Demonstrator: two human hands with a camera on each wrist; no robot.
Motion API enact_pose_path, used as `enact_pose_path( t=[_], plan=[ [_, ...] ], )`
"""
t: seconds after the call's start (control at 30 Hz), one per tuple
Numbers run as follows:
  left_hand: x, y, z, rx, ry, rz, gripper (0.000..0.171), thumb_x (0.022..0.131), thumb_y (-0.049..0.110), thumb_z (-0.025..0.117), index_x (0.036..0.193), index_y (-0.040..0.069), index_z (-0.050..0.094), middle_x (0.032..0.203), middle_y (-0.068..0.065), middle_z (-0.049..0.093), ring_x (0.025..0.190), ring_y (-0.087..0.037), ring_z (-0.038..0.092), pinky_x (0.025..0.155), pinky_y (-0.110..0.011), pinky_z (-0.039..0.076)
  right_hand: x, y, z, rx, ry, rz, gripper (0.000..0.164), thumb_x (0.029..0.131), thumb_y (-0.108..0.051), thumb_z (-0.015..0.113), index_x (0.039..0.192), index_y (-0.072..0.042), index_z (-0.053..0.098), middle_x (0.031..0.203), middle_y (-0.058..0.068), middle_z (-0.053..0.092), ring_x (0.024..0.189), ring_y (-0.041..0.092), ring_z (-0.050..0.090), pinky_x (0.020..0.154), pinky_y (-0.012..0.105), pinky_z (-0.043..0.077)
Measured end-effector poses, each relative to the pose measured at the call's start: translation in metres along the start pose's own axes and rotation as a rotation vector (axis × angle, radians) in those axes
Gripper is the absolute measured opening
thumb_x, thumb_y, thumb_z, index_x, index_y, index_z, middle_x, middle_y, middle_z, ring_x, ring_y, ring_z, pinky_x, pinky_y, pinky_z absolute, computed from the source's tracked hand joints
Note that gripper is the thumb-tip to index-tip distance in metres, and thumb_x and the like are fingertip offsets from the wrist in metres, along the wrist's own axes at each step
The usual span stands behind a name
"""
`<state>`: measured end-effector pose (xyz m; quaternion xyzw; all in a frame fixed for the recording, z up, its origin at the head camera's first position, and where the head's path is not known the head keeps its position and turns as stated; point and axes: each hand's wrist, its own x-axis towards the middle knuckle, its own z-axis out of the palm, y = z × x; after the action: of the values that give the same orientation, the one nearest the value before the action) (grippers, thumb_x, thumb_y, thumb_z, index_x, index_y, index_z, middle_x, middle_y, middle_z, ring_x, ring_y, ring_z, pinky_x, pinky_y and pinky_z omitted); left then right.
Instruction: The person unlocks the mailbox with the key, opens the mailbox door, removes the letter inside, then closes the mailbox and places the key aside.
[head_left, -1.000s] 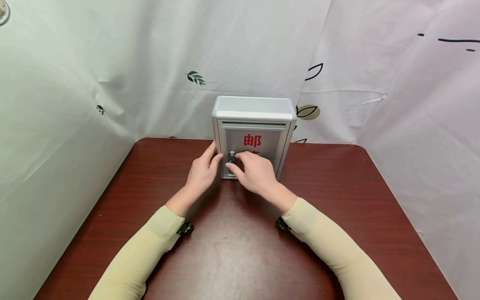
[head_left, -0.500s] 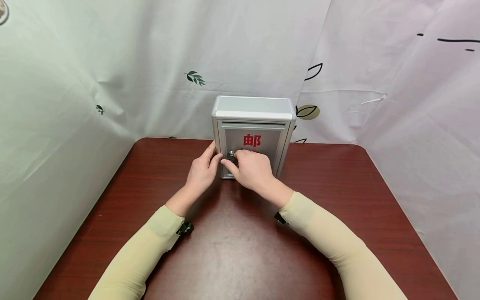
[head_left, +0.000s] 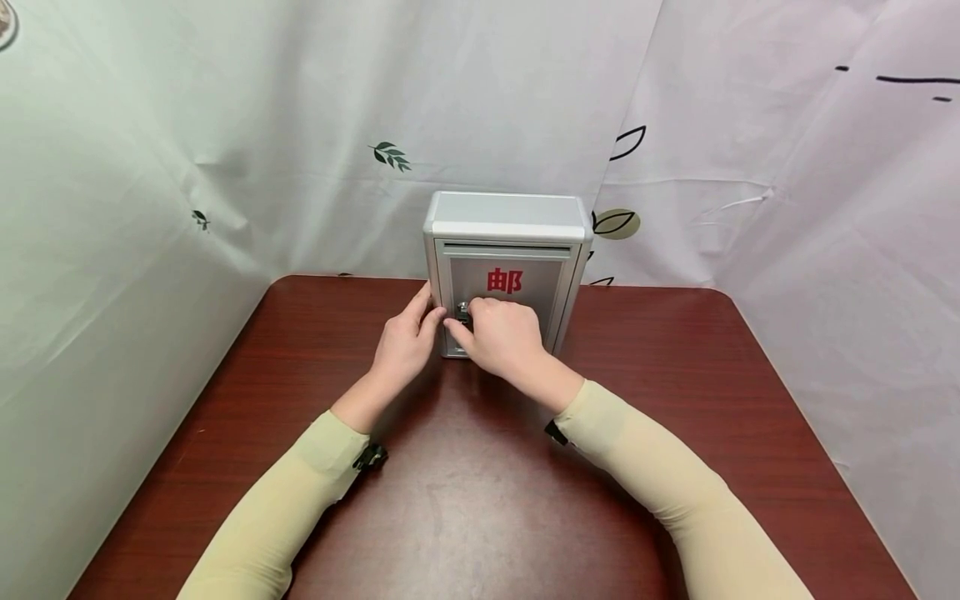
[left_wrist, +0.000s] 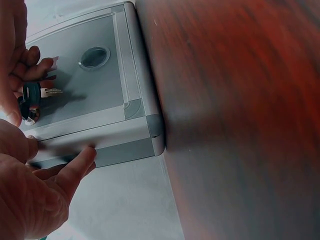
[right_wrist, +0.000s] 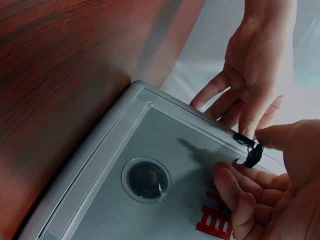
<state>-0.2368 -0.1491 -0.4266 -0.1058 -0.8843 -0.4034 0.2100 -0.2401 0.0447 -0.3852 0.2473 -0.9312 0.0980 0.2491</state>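
A silver metal mailbox (head_left: 510, 215) with red characters stands upright at the back of the table. My left hand (head_left: 402, 342) lies along its left side, fairly straight fingers on the side wall and thumb at the front edge. On the front, my right hand (head_left: 506, 333) reaches to the lock (head_left: 462, 307) and pinches a black-headed key (right_wrist: 254, 156) between thumb and index finger. A second key (left_wrist: 32, 95) hangs there, its silver blade showing in the left wrist view. My right hand covers the lower part of the front panel in the head view.
The reddish-brown wooden table (head_left: 480, 500) has rounded back corners. A pale curtain (head_left: 510, 100) with leaf prints rises right behind the mailbox. A round dark window (right_wrist: 146, 180) is set low in the front panel, and a narrow slot (head_left: 506, 248) runs near its top.
Over the second my right hand shifts slightly left at the lock, its thumb moving up and left. Since half a second ago it barely moves. My left hand and the mailbox stay put.
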Motion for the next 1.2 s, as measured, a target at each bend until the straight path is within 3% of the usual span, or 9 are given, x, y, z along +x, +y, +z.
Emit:
enact_pose_path(
  t=[0.67,1.2],
  plan=[
    [-0.0003,0.0002,-0.0005,-0.014,-0.004,-0.004,0.056,0.116,0.026,0.064,0.169,0.018,0.051,0.143,-0.016,0.073,0.119,-0.041,0.075,0.096,-0.061,0.058,0.0007,-0.0056,-0.0056,0.046,-0.053,0.055,0.045,0.107,-0.045,0.07,0.077,-0.012,0.069,0.064,0.006,0.063,0.058,0.032,0.066,0.048,0.046,0.054],
    [0.0001,0.0006,-0.0007,-0.006,-0.008,-0.015,0.056,0.116,0.027,0.064,0.169,0.018,0.051,0.144,-0.018,0.072,0.114,-0.041,0.075,0.095,-0.061,0.057,-0.0006,-0.0052,-0.0008,0.185,-0.041,0.111,0.043,0.108,-0.042,0.072,0.077,-0.012,0.068,0.061,0.003,0.057,0.055,0.029,0.062,0.047,0.043,0.05]
  ],
)
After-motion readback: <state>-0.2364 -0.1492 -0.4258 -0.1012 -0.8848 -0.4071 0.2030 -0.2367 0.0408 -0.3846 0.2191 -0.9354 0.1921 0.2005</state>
